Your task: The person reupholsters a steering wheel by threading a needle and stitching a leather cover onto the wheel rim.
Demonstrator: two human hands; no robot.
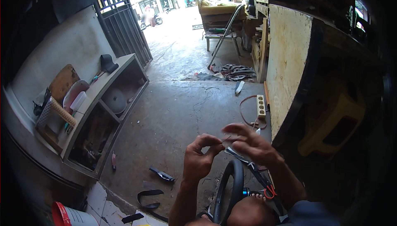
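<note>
My left hand [199, 156] is raised in front of me, its thumb and forefinger pinched on a thin needle-like piece [226, 139]. Just to the right, my right hand [255, 145] is slightly blurred, with its fingers spread apart around the tip of that piece; any thread there is too fine to make out. Below both hands a black steering wheel [234, 180] stands on edge against my legs, partly hidden by a knee. Orange-handled scissors [270, 191] lie to the right of the wheel.
Left, a low cabinet [138, 69] carries boards and a tub. A black strip [149, 193], a dark flat tool [161, 174] and a pink-handled tool [113, 160] lie on the floor. A power strip [261, 106] with its cord lies right. A bucket [76, 217] stands lower left.
</note>
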